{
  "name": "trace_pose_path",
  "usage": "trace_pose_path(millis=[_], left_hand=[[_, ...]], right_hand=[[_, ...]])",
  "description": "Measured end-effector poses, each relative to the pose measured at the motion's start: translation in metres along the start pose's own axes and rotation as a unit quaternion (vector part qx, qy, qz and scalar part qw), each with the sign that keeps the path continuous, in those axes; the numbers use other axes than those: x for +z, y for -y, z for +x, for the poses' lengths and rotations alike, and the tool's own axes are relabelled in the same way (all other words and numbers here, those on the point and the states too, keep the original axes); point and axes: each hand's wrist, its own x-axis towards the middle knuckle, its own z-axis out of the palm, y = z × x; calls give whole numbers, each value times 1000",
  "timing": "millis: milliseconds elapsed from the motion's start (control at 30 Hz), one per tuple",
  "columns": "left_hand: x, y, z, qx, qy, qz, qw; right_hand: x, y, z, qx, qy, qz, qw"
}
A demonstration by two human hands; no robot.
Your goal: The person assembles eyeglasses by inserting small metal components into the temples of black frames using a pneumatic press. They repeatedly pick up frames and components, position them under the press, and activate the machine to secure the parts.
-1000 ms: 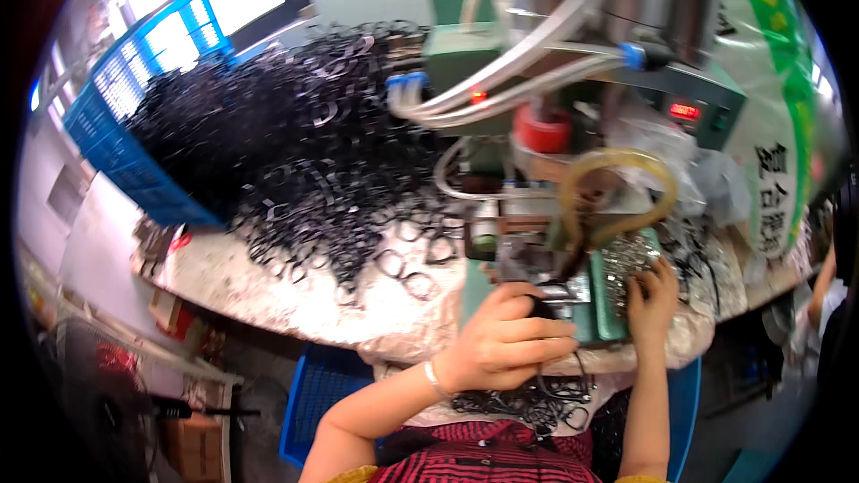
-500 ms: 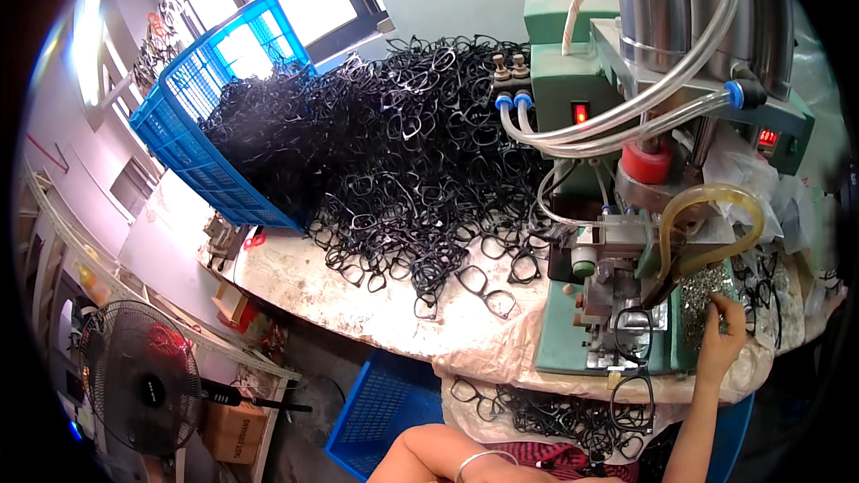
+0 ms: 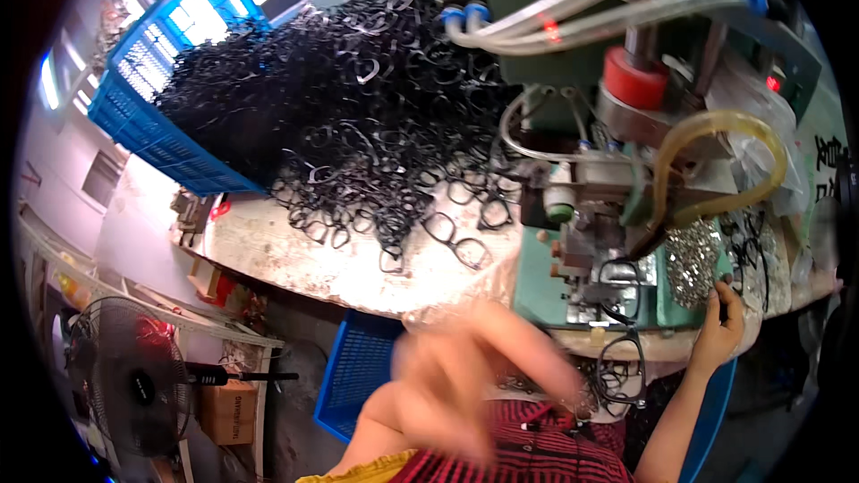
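My left hand [image 3: 488, 362] is smeared by motion above my lap, in front of the table edge; its fingers are too blurred to read. At the right, my right hand [image 3: 718, 329] has thumb and fingertip pinched together beside a pile of small shiny metal pieces [image 3: 693, 268]. What the pinch holds, if anything, is too small to name. A dark eyeglass frame [image 3: 620, 279] sits at the metal fixture of a green bench press [image 3: 528, 291]. Below it, another eyeglass frame [image 3: 620, 368] hangs over the table's front edge.
A big heap of black eyeglass frames [image 3: 358, 107] spills from a tipped blue crate [image 3: 170, 148] across the table. A yellowish hose [image 3: 774, 156] loops beside the press's red collar [image 3: 633, 79]. Another blue crate [image 3: 358, 358] stands below, with a fan [image 3: 134, 380] at the left.
My left hand has swung up into the open in front of the table, with its forearm. My right hand has shifted to the near edge of the metal pieces. The whole view has tilted.
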Motion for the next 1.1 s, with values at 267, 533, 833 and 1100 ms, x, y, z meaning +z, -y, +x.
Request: trace_pose_path(millis=[267, 533, 833, 1100], left_hand=[[-237, 115, -3, -190, -69, 847, 493], [-240, 127, -4, -352, -5, 696, 625], [-226, 103, 3, -329, -219, 221, 891], [-27, 42, 18, 108, 116, 251, 955]], right_hand=[[15, 101, 14, -138, 75, 76, 985], [70, 137, 8, 4, 137, 299, 944], [69, 168, 0, 73, 164, 435, 882], [62, 157, 0, 16, 171, 332, 927]])
